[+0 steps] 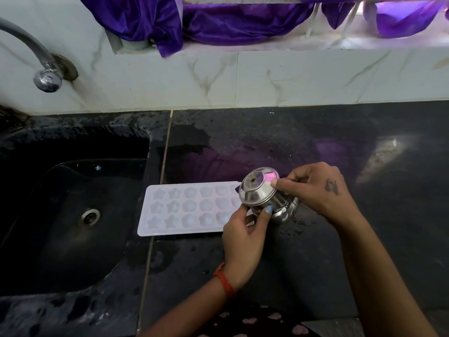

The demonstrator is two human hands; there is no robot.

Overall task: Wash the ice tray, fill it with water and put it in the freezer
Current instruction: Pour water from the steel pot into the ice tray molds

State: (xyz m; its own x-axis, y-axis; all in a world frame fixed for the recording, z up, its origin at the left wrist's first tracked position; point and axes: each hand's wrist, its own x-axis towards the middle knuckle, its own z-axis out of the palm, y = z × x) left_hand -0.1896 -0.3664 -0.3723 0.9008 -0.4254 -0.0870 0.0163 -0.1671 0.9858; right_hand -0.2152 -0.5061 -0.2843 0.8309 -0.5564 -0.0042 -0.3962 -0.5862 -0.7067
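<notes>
Both hands grip a small steel pot (264, 198), tipped sideways: left hand (243, 237) under its rim, right hand (315, 190) around its body. Ice tray (187, 207) lies flat on the wet counter (315, 142); looks light, thin, bendy plastic, probably slippery, so I'd lift it by both short ends.

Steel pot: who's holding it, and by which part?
Both hands hold the steel pot, tipped over the ice tray: left hand at its rim and side, right hand on its base.

I'm in a home kitchen: black stone sink (73, 215) with its drain, wall tap (46, 76), marble-look tiles (291, 79), purple curtain (218, 23) above.
</notes>
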